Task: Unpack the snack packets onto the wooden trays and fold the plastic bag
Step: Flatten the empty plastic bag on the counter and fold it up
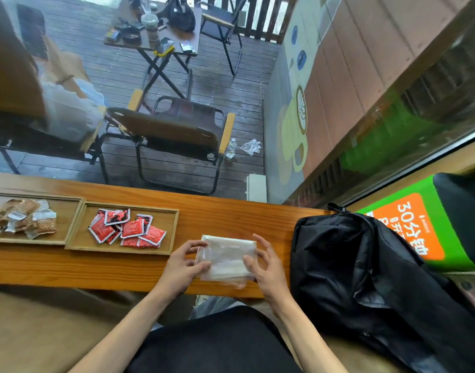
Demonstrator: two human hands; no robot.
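A clear plastic bag (227, 257), folded into a flat rectangle, lies on the wooden counter (225, 214) in front of me. My left hand (186, 265) pinches its left edge and my right hand (266, 267) presses its right edge with the thumb, other fingers spread. Left of the bag, a wooden tray (169, 232) holds several red snack packets (128, 228). A second wooden tray (66, 211) at the far left holds several brown snack packets (22, 219).
A black backpack (365, 270) rests on the counter right of my right hand, with a green and orange box (413, 227) behind it. Beyond the glass, folding chairs (177, 130) and a small table (161, 36) stand on a wooden deck.
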